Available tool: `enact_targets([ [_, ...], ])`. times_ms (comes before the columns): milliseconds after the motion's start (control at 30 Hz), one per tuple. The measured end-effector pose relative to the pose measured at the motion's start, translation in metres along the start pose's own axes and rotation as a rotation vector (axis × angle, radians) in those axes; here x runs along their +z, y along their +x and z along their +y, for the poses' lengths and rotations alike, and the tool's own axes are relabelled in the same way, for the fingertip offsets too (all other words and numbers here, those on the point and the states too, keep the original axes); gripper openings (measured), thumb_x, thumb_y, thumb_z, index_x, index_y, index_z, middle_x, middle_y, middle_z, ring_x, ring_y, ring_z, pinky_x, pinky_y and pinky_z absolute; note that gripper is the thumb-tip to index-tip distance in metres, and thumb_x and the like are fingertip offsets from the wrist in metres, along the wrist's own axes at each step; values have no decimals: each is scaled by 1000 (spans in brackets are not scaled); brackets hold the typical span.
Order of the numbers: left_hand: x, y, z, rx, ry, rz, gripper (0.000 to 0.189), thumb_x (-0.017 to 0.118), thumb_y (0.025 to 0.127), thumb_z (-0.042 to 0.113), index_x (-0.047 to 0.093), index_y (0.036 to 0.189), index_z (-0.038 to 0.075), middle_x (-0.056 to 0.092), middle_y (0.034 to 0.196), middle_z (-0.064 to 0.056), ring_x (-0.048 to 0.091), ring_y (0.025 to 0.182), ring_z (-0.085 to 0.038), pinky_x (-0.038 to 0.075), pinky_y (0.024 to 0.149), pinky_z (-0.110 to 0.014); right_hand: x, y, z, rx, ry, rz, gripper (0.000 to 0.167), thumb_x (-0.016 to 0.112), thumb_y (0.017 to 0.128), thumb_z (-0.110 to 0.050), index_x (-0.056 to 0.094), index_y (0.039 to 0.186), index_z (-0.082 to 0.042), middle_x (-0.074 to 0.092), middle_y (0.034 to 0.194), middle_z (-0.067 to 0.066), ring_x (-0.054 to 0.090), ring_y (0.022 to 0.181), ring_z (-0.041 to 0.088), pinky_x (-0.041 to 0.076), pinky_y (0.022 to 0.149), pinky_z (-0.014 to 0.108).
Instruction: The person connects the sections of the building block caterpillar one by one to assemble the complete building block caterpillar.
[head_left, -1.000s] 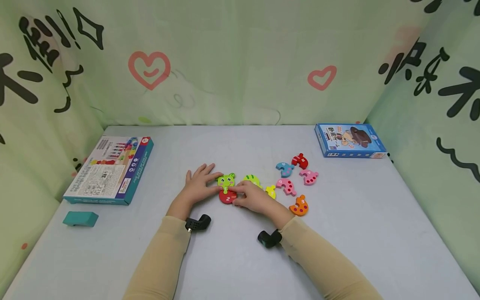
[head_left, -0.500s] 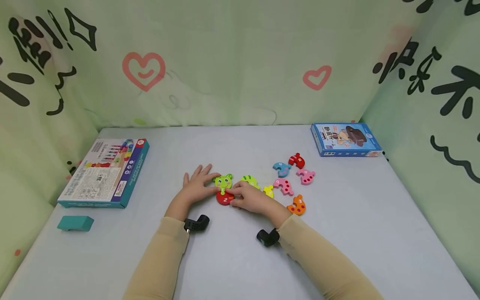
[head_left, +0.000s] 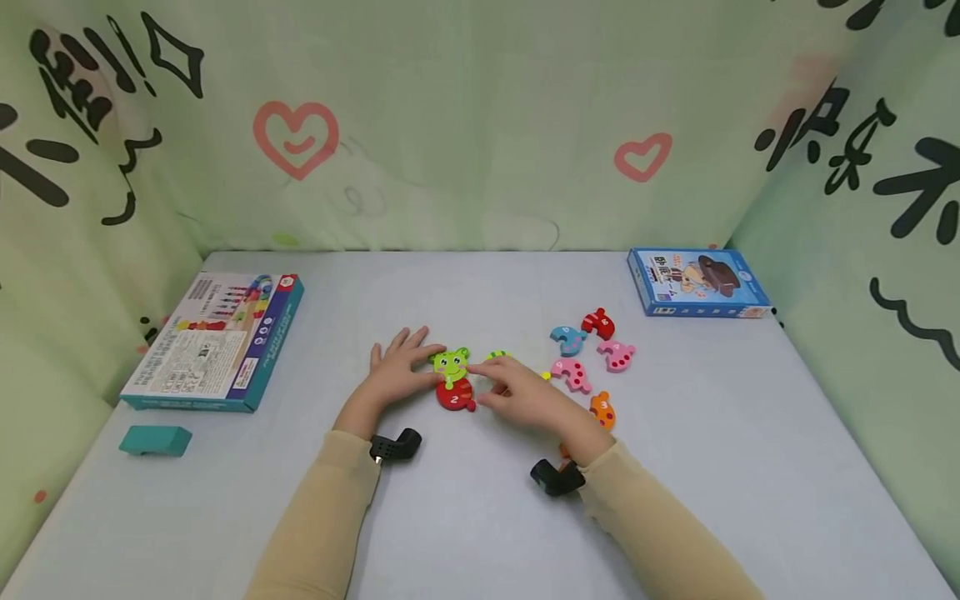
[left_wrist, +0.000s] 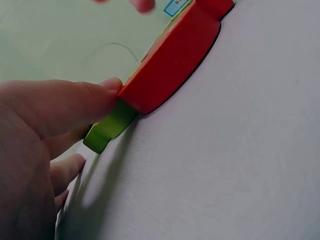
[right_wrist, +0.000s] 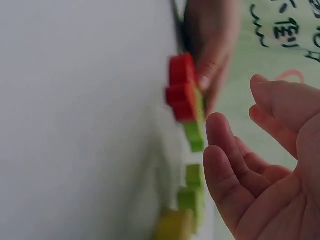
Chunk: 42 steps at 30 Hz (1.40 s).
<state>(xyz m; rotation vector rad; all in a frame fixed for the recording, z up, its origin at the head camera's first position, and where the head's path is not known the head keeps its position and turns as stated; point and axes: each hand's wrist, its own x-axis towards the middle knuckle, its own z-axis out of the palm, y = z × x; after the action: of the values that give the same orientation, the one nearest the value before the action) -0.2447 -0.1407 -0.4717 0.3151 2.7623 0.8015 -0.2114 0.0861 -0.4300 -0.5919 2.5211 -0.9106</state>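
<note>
Nearest, at the sleeve cuffs, a scrap of an orange piece (head_left: pixel 564 451) now peeks out beside the right wrist; it was hidden half a second ago. The right hand (head_left: pixel 528 396) has let go of the red piece (head_left: pixel 453 395); its fingers are loosely bent around nothing, just to the right of it. More of the red piece's right end shows than before, and its white "2" reads clearly. The red piece touches the lower edge of the green face piece (head_left: pixel 449 367), which the left hand (head_left: pixel 393 379) grips between thumb and forefinger, much as before. The yellow piece (head_left: pixel 546 376) is now mostly covered by the right hand. Any numbers on the blue piece (head_left: pixel 568 340) and the red striped piece (head_left: pixel 598 323) are too small to read.

Farther off, the white-and-teal box (head_left: pixel 213 342) carries dense print, and the blue box (head_left: pixel 697 282) a larger title; neither is legible. Black characters and red outlined hearts mark the curtain (head_left: pixel 465 125).
</note>
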Motion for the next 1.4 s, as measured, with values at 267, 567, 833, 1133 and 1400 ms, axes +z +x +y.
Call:
enact_targets([
  [267, 5, 0, -1, 3, -5, 17, 52, 55, 81, 48, 51, 129, 27, 21, 152, -2, 6, 141, -30, -6, 104, -63, -39, -27, 22, -28, 143, 136, 49, 57, 89, -23, 43, 136, -17, 46, 133, 7, 56, 98, 19, 51, 79, 29],
  [567, 6, 1, -4, -10, 4, 30, 52, 53, 82, 49, 52, 128, 28, 22, 152, -1, 5, 141, -29, -6, 105, -63, -64, -51, 48, 39, 240, 260, 52, 55, 90, -18, 37, 139, -15, 45, 132, 15, 54, 102, 31, 53, 71, 39],
  [833, 5, 1, -3, -1, 7, 23, 52, 53, 82, 49, 50, 130, 28, 20, 152, -1, 5, 141, -29, -6, 104, -63, -70, -64, 68, 82, 208, 337, 51, 53, 92, -22, 35, 140, -18, 46, 131, 15, 50, 107, 27, 47, 83, 30],
  [1133, 4, 0, -1, -2, 18, 18, 52, 55, 82, 47, 50, 130, 29, 20, 152, -2, 5, 141, -29, -6, 104, -63, -72, -71, 80, 101, 200, 321, 54, 54, 91, -22, 34, 141, -15, 47, 132, 15, 50, 108, 28, 46, 82, 23],
  [1400, 4, 0, -2, -4, 25, 17, 53, 54, 82, 48, 48, 131, 29, 19, 152, -1, 4, 141, -29, -6, 105, -63, -69, -83, 89, 72, 115, 214, 57, 57, 88, -20, 34, 140, -12, 47, 131, 16, 48, 113, 32, 45, 86, 33],
])
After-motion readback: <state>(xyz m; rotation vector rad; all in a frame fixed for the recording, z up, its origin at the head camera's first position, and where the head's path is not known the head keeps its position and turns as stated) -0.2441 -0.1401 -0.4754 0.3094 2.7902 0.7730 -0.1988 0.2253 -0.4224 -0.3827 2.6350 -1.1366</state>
